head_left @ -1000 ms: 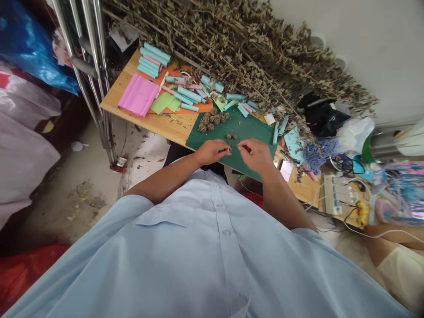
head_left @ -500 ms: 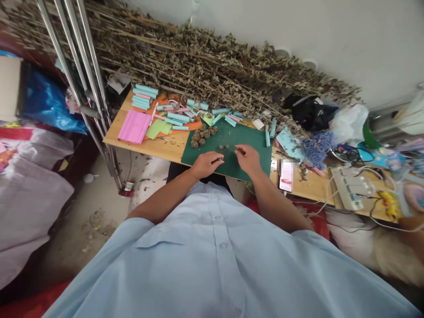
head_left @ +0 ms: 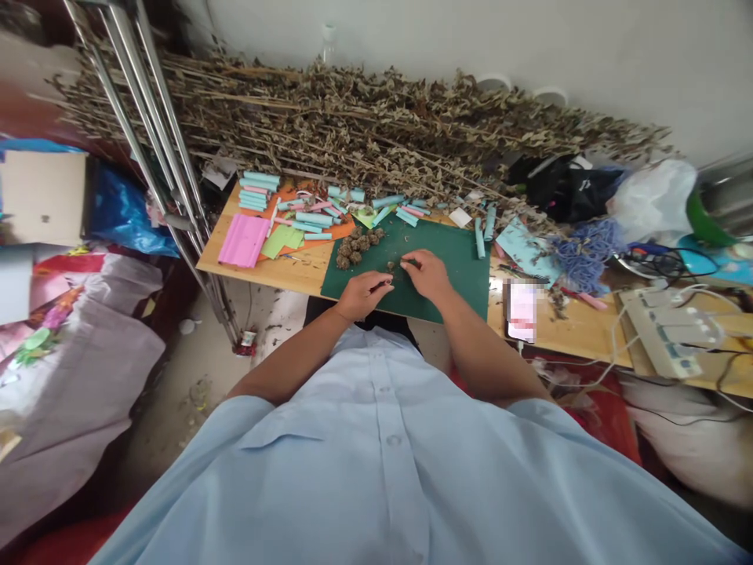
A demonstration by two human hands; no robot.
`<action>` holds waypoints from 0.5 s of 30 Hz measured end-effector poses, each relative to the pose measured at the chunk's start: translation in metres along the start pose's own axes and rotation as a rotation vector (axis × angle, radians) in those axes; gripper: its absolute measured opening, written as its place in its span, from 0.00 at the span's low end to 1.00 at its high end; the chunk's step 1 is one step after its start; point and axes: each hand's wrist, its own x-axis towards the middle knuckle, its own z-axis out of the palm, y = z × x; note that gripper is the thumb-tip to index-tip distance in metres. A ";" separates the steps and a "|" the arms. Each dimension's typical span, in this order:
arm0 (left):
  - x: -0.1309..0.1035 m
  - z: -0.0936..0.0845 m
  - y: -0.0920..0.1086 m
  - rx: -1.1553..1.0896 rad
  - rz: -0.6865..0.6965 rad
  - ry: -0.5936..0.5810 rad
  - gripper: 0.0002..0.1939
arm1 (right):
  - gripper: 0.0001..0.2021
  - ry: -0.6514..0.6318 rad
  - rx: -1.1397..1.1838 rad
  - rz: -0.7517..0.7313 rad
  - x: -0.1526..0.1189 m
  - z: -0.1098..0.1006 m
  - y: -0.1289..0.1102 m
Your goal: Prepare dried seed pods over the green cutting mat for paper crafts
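Note:
My left hand (head_left: 361, 297) is closed in a pinch at the near edge of a green mat (head_left: 450, 249). Something small and dark shows at its fingertips, too small to name. Just to the right, my right hand (head_left: 428, 275) hovers over the mat with fingers curled and the tips drawn together; what they hold, if anything, cannot be made out. Between the two hands, slightly farther off, lies a small brown ball (head_left: 391, 267). A cluster of rough brown balls of dried plant matter (head_left: 354, 248) sits on the mat's left part.
Rolled blue paper tubes (head_left: 314, 220), a pink folded sheet (head_left: 243, 240) and green paper slips (head_left: 283, 241) lie left on the wooden table (head_left: 276, 269). Dried stalks (head_left: 365, 125) line the back. A phone (head_left: 522, 312), blue yarn (head_left: 582, 255) and a power strip (head_left: 659, 329) are on the right.
My right hand has moved left, closer to my left hand and the small ball. The left hand keeps its pinch. The camera view has turned slightly.

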 end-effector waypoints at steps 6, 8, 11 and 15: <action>0.000 0.001 -0.001 0.017 0.017 0.007 0.14 | 0.18 -0.054 0.511 0.217 -0.026 -0.006 -0.019; 0.000 0.002 -0.002 0.018 0.030 0.006 0.14 | 0.18 -0.079 0.548 0.209 -0.035 -0.009 -0.028; -0.001 0.002 -0.003 0.024 0.021 -0.016 0.15 | 0.19 -0.111 0.551 0.159 -0.045 -0.011 -0.038; -0.001 0.002 -0.003 0.024 -0.011 -0.055 0.17 | 0.19 -0.103 0.497 0.066 -0.050 -0.011 -0.041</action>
